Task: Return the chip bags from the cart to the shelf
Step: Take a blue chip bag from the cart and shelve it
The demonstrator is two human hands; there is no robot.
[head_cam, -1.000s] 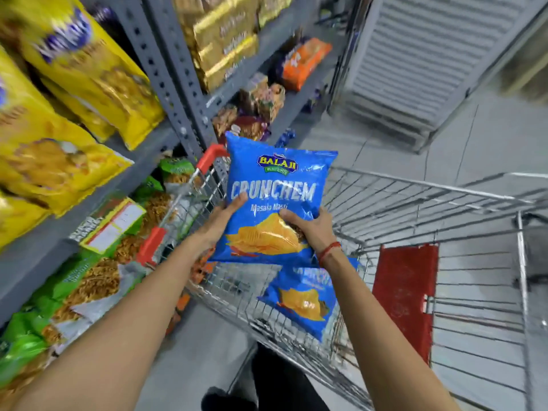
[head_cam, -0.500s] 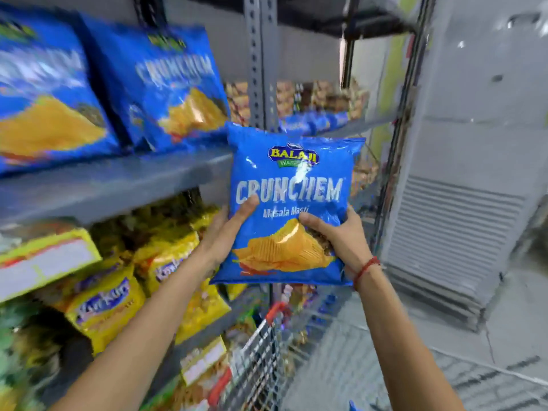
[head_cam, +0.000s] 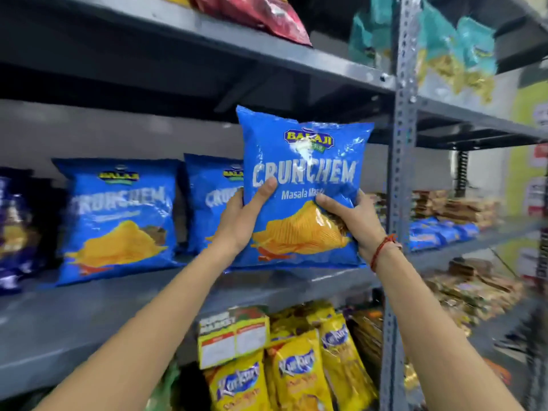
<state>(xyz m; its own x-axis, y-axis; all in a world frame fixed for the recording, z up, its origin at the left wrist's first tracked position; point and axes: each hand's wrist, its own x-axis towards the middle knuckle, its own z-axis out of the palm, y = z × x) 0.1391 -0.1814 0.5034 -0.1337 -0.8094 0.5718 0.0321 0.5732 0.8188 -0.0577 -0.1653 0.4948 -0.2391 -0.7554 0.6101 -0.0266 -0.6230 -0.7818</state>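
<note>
I hold a blue Crunchem chip bag (head_cam: 302, 161) upright in both hands, its bottom edge just above the grey shelf (head_cam: 98, 310). My left hand (head_cam: 241, 218) grips its lower left side, my right hand (head_cam: 355, 221) its lower right side. Two matching blue chip bags stand on the shelf to the left: one (head_cam: 118, 218) in full view and one (head_cam: 212, 200) partly hidden behind my left hand and the held bag. The cart is out of view.
A grey slotted upright post (head_cam: 400, 173) stands just right of the held bag. Yellow snack bags (head_cam: 296, 369) and a price tag (head_cam: 234, 336) sit below. Red and teal bags fill the shelf above. Dark blue packets (head_cam: 12, 229) stand at far left.
My view has swung up from the cart to the shelf. Both hands have carried the blue bag up and in toward the shelf, beside the two standing bags.
</note>
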